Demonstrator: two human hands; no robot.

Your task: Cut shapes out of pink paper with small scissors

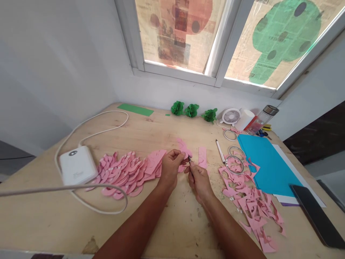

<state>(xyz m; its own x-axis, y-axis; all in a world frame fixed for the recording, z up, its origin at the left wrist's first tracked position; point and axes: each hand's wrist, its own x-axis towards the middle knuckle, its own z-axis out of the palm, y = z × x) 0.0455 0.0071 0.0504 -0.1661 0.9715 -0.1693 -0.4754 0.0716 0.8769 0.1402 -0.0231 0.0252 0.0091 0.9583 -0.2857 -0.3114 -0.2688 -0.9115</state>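
Paper [184, 149] pinched between left hand's [172, 162] fingers [181, 157].

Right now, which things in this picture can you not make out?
Head view:
Tool in the right hand: mostly hidden by fingers.
Pink piece in the left hand: partly under fingers.
Lettering on the white device: too small.
Lower cutouts in the pink pile: covered by upper ones.

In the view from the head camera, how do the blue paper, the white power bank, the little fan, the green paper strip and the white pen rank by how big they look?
1. Blue paper
2. White power bank
3. Little fan and green paper strip: too alike to rank
4. White pen
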